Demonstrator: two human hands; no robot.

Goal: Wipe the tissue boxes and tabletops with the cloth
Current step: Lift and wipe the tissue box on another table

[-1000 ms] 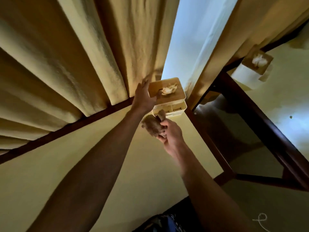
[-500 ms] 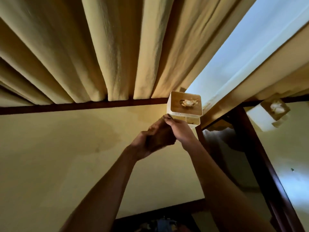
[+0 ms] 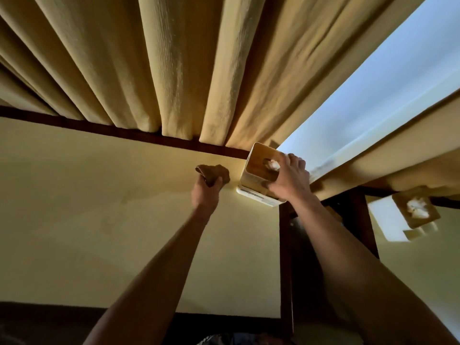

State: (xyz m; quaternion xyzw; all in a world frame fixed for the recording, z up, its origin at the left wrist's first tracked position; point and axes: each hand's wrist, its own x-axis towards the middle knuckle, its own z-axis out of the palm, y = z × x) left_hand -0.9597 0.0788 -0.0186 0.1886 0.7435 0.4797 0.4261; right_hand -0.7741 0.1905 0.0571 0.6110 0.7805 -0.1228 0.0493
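A: Cloth (image 3: 213, 173) now in the left hand (image 3: 206, 192), bunched in curled fingers and pressed to the tabletop (image 3: 99, 220) just left of the tissue box (image 3: 261, 175). Half a second back, both hands crowded together at the box's near face, cloth between them. A second back, cloth in the right, left steadying the box top.

B: So a hand swap. And the right hand (image 3: 288, 181)?

A: Draped over the box's top and right side, fingers wrapped over the far edge, thumb low on the near face. Gripping, not resting. Box tilted, opening with its white tissue turned toward the camera, base edge on the table near the corner by the curtain (image 3: 174, 70).

B: Meaning for the task?

A: Probably done with this box, or nearly. Cloth off the box and onto the tabletop suggests the surface pass starting, with the box held up or aside to expose the patch beneath. Darker, damp-looking area spreading left of the cloth, possibly already wiped.

B: Remaining?

A: Most of this tabletop, judging by the wide plain stretch toward the camera. Second tissue box (image 3: 415, 212) on the neighbouring table at right, blurred, well apart from both hands, untouched.
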